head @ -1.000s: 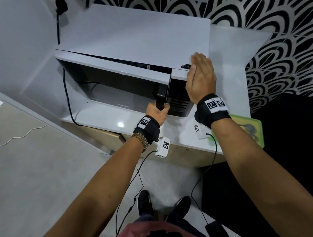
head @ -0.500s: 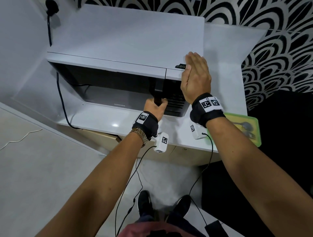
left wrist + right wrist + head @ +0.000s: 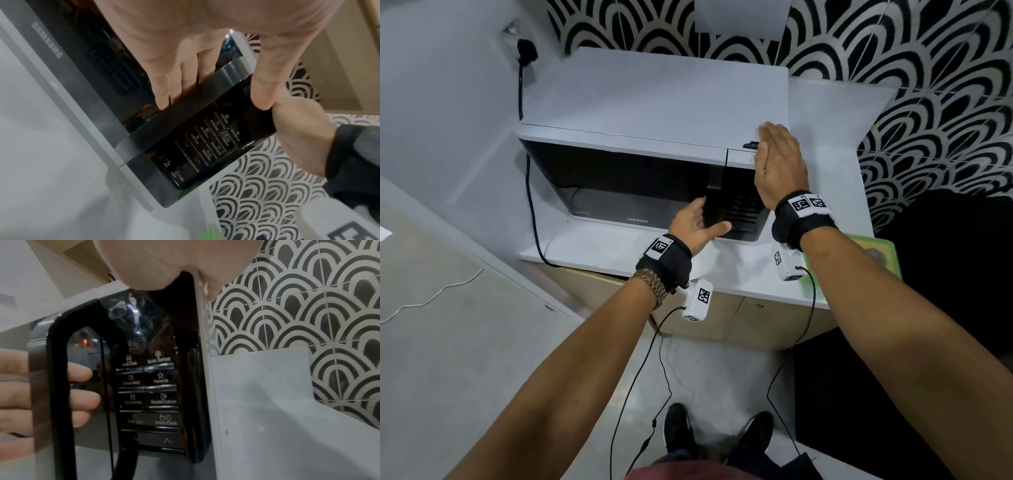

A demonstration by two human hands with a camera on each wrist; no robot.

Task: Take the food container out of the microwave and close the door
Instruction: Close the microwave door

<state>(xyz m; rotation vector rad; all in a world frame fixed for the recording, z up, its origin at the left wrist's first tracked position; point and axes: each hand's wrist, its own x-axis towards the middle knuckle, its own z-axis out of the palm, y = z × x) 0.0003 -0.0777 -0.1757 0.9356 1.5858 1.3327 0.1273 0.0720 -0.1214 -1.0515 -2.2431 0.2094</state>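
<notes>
The white microwave (image 3: 654,99) stands on the counter with its dark door (image 3: 619,178) shut flush. My left hand (image 3: 705,221) is at the black door handle (image 3: 714,192). Its fingers (image 3: 162,91) lie straight behind the handle (image 3: 205,91) and the thumb (image 3: 265,91) is spread over the control panel (image 3: 205,142), not clenched. My right hand (image 3: 779,164) rests flat and open on the microwave's top right front corner. The green-lidded food container (image 3: 880,253) sits on the counter to the right, partly hidden by my right forearm.
A black power cord (image 3: 530,205) runs down the microwave's left side from a wall socket (image 3: 525,51). Black-and-white patterned tiles (image 3: 928,102) cover the wall behind. The counter's front edge (image 3: 739,298) is near my wrists. A dark object (image 3: 945,274) fills the right side.
The door swung from ajar to fully shut. My left hand then loosened its grip on the handle and its fingers straightened. My right hand stayed on the top corner.
</notes>
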